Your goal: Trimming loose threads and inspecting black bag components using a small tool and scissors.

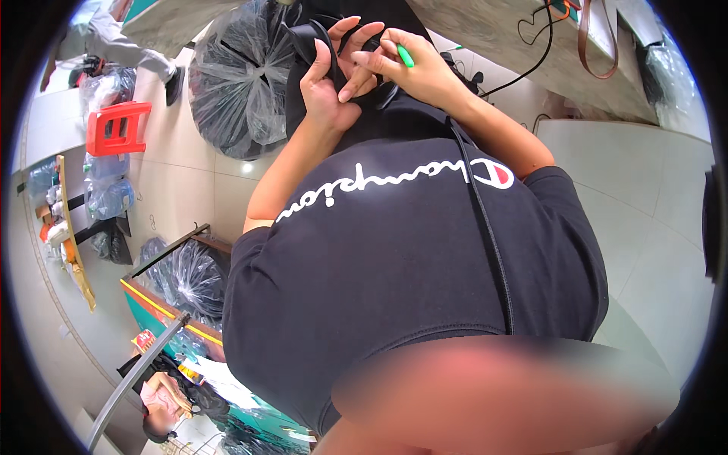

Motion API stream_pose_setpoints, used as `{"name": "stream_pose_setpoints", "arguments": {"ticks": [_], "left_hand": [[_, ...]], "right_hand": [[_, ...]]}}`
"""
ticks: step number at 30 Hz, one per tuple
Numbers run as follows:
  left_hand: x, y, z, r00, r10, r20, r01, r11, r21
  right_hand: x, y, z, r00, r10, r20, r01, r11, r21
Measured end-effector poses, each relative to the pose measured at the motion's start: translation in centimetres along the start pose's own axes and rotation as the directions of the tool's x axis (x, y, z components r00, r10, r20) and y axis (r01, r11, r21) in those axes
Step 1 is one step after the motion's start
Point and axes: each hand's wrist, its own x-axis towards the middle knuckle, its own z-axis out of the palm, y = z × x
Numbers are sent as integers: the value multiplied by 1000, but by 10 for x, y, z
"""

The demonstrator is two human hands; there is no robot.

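Observation:
My left hand [327, 97] is raised in front of my dark shirt, its thumb up and its fingers curled round a glossy black strap [306, 35]. The strap loops above the thumb and runs down between thumb and fingers. Close against it on the right, my right hand [422, 70] grips a small bright green handle [406, 55]; the rest of that tool is hidden in the hand. The fingertips of both hands meet over the strap. Dark material [303, 106] lies behind and below my hands.
A large round bundle in clear plastic [241, 83] stands on the floor left of my hands. Farther left is a red plastic stool [117, 129]. A grey table edge [546, 83] runs at the upper right, with a black cable [523, 76]. Another person [161, 398] sits at lower left.

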Motion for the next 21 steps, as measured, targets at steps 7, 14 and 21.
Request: {"name": "stream_pose_setpoints", "arguments": {"ticks": [7, 14, 21], "left_hand": [[1, 0, -10, 987, -42, 153, 64, 988, -143], [12, 0, -12, 950, -58, 307, 79, 995, -57], [-1, 1, -11, 805, -255, 536, 391, 907, -156]], "right_hand": [[14, 19, -29, 968, -229, -100, 216, 968, -125], [29, -27, -51, 835, -535, -131, 496, 833, -243], [8, -45, -74, 782, -623, 41, 623, 777, -90]]}}
